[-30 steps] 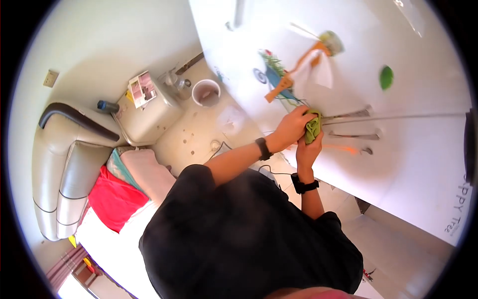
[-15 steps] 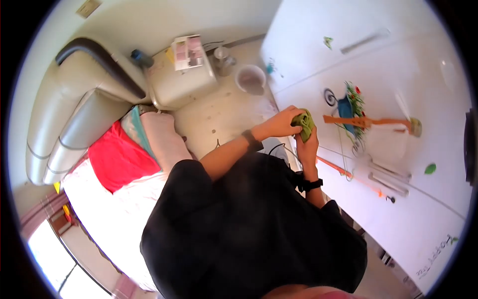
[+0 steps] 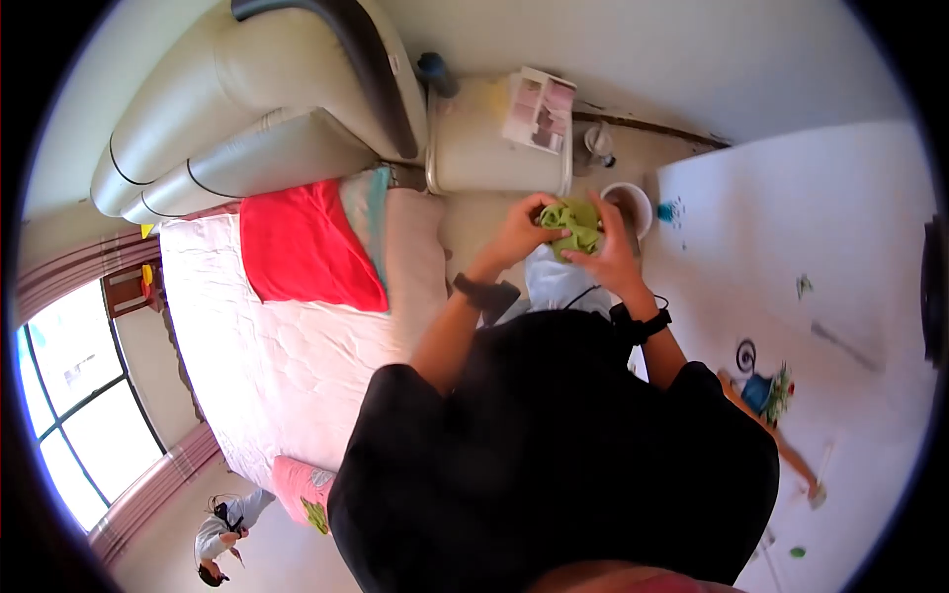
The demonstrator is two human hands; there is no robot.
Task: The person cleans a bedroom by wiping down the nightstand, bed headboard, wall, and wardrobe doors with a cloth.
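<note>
A crumpled green cloth (image 3: 571,223) is held between my two hands in front of my chest. My left hand (image 3: 522,235) grips its left side, fingers curled over the edge. On the other side, my right hand (image 3: 611,259) holds it with thumb and fingers. Part of the cloth is hidden in the folds and behind the fingers. Beyond my right hand stands a white bucket (image 3: 641,201) on the floor, partly covered by that hand.
Left is a bed (image 3: 297,366) with a red cloth (image 3: 301,247). A bedside cabinet (image 3: 474,158) bears a printed booklet (image 3: 539,109). At right is a white wardrobe (image 3: 751,237) with decorations. A small person's figure (image 3: 222,534) appears lower left; cannot tell whether real.
My view and body have turned left, away from the wardrobe doors and towards the bed and cabinet. Both hands keep the green cloth, which now looks more spread out and sits near the bucket.
</note>
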